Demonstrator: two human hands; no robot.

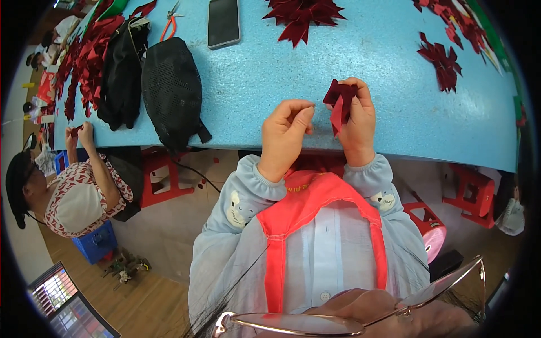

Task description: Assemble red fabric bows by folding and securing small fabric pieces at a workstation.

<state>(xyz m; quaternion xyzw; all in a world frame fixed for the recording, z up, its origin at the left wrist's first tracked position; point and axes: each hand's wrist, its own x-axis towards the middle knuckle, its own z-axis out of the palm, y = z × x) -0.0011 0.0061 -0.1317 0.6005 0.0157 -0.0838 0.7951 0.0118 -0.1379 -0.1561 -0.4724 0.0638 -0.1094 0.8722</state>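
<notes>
My right hand (360, 124) grips a dark red velvet ribbon bow (341, 104) just above the near edge of the blue table (242, 112). One lighter red tail of the bow hangs down past the fingers. To its left, my left hand (287, 135) is closed in a pinch, thumb against forefinger, a small gap away from the bow. Whatever it may hold is too small to make out. Beyond my hands lies a pile of dark red bows (304, 17), and a smaller cluster of bows (440, 62) rests to the right.
A black phone (224, 22), orange-handled cutters (170, 25) and a black mesh bag (172, 90) lie on the table. Beside the bag is black cloth (121, 76), then heaped red ribbon (93, 56). A co-worker (79, 191) sits at left, holding red ribbon. Red stools (163, 177) stand below.
</notes>
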